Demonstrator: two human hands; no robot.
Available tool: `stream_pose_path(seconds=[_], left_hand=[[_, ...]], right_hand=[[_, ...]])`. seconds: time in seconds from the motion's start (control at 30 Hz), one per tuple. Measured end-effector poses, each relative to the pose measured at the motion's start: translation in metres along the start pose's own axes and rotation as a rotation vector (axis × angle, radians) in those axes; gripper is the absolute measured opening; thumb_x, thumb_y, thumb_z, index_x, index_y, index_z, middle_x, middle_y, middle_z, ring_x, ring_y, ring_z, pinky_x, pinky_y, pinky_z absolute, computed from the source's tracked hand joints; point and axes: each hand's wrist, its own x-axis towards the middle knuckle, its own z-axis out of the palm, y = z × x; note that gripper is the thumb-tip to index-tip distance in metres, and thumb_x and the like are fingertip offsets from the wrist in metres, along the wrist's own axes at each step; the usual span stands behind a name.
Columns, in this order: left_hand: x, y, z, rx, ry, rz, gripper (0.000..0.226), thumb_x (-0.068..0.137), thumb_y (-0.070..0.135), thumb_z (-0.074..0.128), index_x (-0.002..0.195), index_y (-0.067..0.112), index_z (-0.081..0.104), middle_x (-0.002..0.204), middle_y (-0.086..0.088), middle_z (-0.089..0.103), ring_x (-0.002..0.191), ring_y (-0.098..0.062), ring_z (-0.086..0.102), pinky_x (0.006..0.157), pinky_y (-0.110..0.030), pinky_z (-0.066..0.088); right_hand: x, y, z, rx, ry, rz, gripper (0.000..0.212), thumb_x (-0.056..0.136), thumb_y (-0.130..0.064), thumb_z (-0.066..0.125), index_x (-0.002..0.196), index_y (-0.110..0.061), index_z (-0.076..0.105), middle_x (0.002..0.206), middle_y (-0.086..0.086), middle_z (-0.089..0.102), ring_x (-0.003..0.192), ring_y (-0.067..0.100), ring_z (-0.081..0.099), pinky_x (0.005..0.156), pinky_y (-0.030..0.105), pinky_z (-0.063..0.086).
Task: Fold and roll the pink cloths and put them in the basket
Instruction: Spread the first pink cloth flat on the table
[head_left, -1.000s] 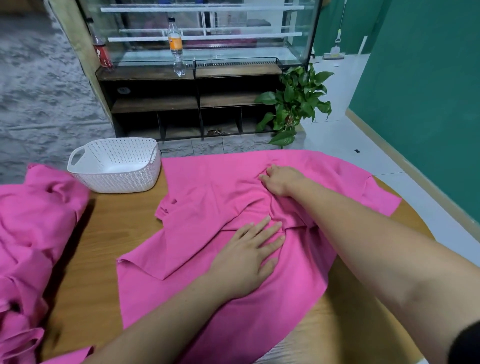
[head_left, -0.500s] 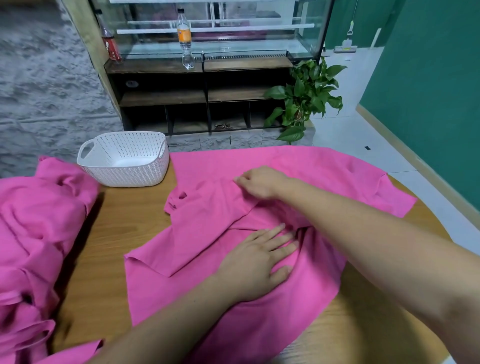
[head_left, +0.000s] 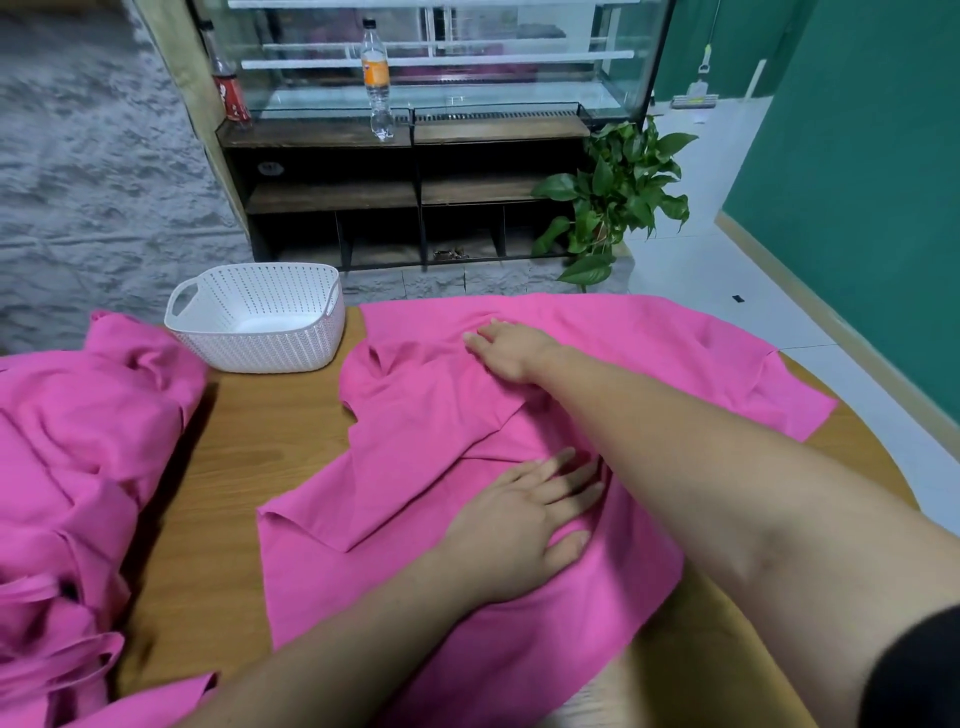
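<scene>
Pink cloth (head_left: 415, 426): our right hand (head_left: 511, 348) drew the flap left, now flat (pinch released). Left hand (head_left: 519, 525) stays flat, open-fingered; fold set.

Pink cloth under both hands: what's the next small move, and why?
Probably sweep the right hand leftward over the folded flap to flatten it. The pink cloth is creased near the flap's far-left corner. The left hand lies flat and pins the middle. The fold looks uneven, so it seems too early to roll it for the basket.
</scene>
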Motion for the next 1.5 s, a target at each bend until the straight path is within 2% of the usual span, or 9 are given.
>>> stream_pose_path(seconds=[0.17, 0.33, 0.5, 0.63, 1.0, 1.1, 1.2, 1.33, 1.5], left_hand=[[-0.002, 0.003, 0.000, 0.015, 0.007, 0.007, 0.063, 0.108, 0.049, 0.033, 0.167, 0.027, 0.025, 0.173, 0.006, 0.024, 0.162, -0.014, 0.010, 0.130, -0.039, 0.016], [0.000, 0.002, 0.004, 0.011, -0.009, 0.008, 0.063, 0.108, 0.050, 0.032, 0.167, 0.027, 0.026, 0.174, 0.005, 0.021, 0.162, -0.014, 0.010, 0.131, -0.038, 0.012], [0.000, 0.001, 0.005, 0.007, -0.001, -0.002, 0.062, 0.109, 0.049, 0.033, 0.166, 0.027, 0.026, 0.174, 0.005, 0.021, 0.162, -0.012, 0.005, 0.130, -0.035, 0.005], [0.000, 0.002, 0.003, -0.004, 0.006, -0.005, 0.061, 0.108, 0.048, 0.035, 0.165, 0.027, 0.029, 0.173, 0.007, 0.024, 0.162, -0.011, 0.005, 0.129, -0.034, 0.007], [-0.006, 0.005, 0.003, -0.038, 0.016, 0.032, 0.061, 0.108, 0.048, 0.035, 0.165, 0.028, 0.030, 0.173, 0.007, 0.024, 0.161, -0.013, 0.011, 0.130, -0.035, 0.011], [-0.007, 0.004, 0.003, -0.074, 0.008, 0.016, 0.062, 0.106, 0.049, 0.037, 0.164, 0.028, 0.033, 0.173, 0.008, 0.022, 0.161, -0.011, 0.011, 0.130, -0.034, 0.010], [-0.001, 0.006, 0.004, -0.084, 0.050, -0.012, 0.059, 0.102, 0.052, 0.041, 0.156, 0.029, 0.049, 0.167, 0.007, 0.038, 0.157, -0.015, 0.029, 0.125, -0.038, 0.026], [0.015, 0.025, -0.006, -0.054, 0.178, -0.081, 0.043, 0.099, 0.053, 0.048, 0.122, 0.024, 0.070, 0.131, 0.004, 0.065, 0.121, -0.022, 0.058, 0.098, -0.041, 0.048], [0.033, 0.052, -0.012, -0.075, 0.263, -0.091, 0.033, 0.094, 0.054, 0.055, 0.109, 0.024, 0.062, 0.106, 0.003, 0.057, 0.098, -0.022, 0.053, 0.082, -0.041, 0.046]], right_hand=[[-0.046, -0.008, 0.004, -0.067, 0.334, -0.060, 0.049, 0.108, -0.046, 0.034, 0.124, -0.010, 0.063, 0.132, 0.015, 0.067, 0.118, 0.037, 0.063, 0.101, 0.047, 0.048], [-0.086, 0.016, 0.019, -0.256, 0.248, 0.057, 0.063, 0.108, -0.059, 0.024, 0.124, -0.012, 0.062, 0.119, 0.016, 0.071, 0.110, 0.036, 0.066, 0.099, 0.048, 0.042], [-0.062, 0.029, 0.018, -0.146, 0.170, 0.081, 0.064, 0.107, -0.061, 0.029, 0.129, -0.010, 0.060, 0.132, 0.017, 0.067, 0.119, 0.036, 0.064, 0.101, 0.047, 0.044], [-0.030, 0.032, 0.002, -0.004, 0.098, 0.088, 0.067, 0.107, -0.058, 0.030, 0.159, -0.017, 0.035, 0.149, 0.018, 0.059, 0.133, 0.039, 0.057, 0.108, 0.046, 0.044], [0.005, 0.039, -0.029, 0.177, -0.073, 0.116, 0.081, 0.103, -0.074, 0.022, 0.169, -0.026, 0.018, 0.174, 0.003, 0.021, 0.159, 0.030, 0.024, 0.130, 0.049, 0.016], [-0.022, 0.036, -0.033, 0.214, 0.060, 0.011, 0.064, 0.112, -0.052, 0.032, 0.166, -0.018, 0.029, 0.169, 0.009, 0.035, 0.154, 0.030, 0.034, 0.125, 0.038, 0.024], [-0.067, 0.051, -0.033, 0.251, 0.228, -0.069, 0.047, 0.111, -0.032, 0.046, 0.153, -0.012, 0.051, 0.157, 0.010, 0.052, 0.145, 0.027, 0.046, 0.118, 0.032, 0.031], [-0.136, 0.094, -0.027, 0.260, 0.412, -0.049, 0.032, 0.102, -0.022, 0.059, 0.133, -0.015, 0.067, 0.130, 0.008, 0.065, 0.121, 0.025, 0.058, 0.103, 0.031, 0.040], [-0.207, 0.142, -0.001, 0.257, 0.551, 0.012, 0.027, 0.095, -0.013, 0.066, 0.122, -0.016, 0.069, 0.110, -0.002, 0.059, 0.102, 0.017, 0.058, 0.089, 0.027, 0.041]])
